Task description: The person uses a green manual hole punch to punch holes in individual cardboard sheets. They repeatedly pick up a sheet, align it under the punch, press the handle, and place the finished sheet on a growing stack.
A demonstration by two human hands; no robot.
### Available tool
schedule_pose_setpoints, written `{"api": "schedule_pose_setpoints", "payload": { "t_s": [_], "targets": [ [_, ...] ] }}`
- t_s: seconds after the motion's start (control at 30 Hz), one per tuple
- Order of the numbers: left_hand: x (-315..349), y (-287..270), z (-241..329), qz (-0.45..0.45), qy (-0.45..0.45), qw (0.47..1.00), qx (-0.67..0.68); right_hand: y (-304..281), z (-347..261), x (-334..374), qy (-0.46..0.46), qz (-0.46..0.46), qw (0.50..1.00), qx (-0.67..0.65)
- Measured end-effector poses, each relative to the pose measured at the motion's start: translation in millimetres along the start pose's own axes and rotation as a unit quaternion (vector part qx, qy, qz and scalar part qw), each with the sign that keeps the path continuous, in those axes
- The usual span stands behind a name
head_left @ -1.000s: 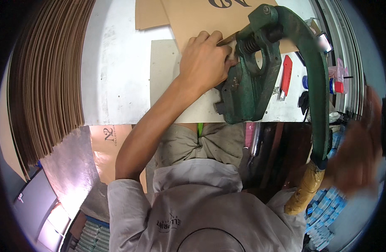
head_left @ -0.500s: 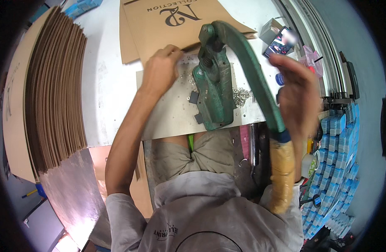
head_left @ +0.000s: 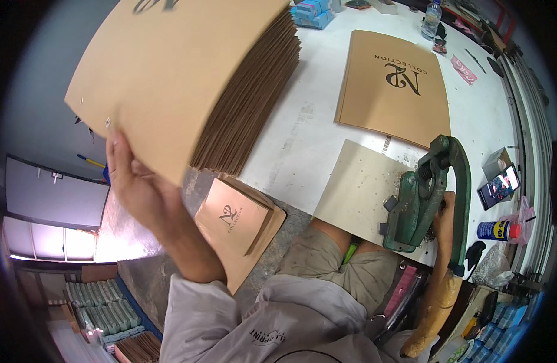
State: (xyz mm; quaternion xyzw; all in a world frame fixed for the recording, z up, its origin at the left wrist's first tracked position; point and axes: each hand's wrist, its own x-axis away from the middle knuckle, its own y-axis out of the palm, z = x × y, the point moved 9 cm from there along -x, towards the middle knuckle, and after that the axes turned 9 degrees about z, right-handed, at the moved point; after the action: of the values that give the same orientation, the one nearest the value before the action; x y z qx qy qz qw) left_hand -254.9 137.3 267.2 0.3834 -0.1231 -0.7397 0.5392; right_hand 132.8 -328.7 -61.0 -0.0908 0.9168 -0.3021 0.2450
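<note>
Fingers of the left hand [head_left: 142, 193] are clamped on the near corner of a tan cardboard sheet [head_left: 169, 72], thumb under and the rest behind, holding it up on top of the big stack of sheets [head_left: 254, 103] at the far left of the desk [head_left: 303, 127], probably so it sits squared with the pile. Right hand [head_left: 443, 215] is tucked behind the green lever press [head_left: 427, 199] on the near right, and honestly I can't tell if those fingers grip anything. Press sits on a grey board [head_left: 351, 187], likely to protect the desk. Another printed sheet [head_left: 393, 85] lies flat further back, and a spray can [head_left: 499, 230] is off to the right.
</note>
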Motion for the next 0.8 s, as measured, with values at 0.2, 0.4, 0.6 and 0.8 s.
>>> {"api": "schedule_pose_setpoints", "payload": {
  "t_s": [0.2,0.4,0.6,0.8],
  "targets": [
    [-53.1,-106.1,-16.9,0.096,-0.046,0.989,-0.098,-10.4,-10.0,-11.1,-0.024,0.019,0.999,0.018],
    [-53.4,-145.2,-23.1,0.148,-0.04,0.974,-0.17,-15.8,-25.1,-36.9,-0.006,0.018,0.997,0.069],
    [-47.6,-148.2,-16.1,0.174,-0.007,0.964,-0.199,-12.8,-39.1,-37.6,-0.046,0.021,0.994,0.101],
    [-51.2,-151.5,-19.3,0.219,0.002,0.963,-0.159,-2.8,-6.6,-39.3,-0.016,0.012,0.999,0.044]
  ]
}}
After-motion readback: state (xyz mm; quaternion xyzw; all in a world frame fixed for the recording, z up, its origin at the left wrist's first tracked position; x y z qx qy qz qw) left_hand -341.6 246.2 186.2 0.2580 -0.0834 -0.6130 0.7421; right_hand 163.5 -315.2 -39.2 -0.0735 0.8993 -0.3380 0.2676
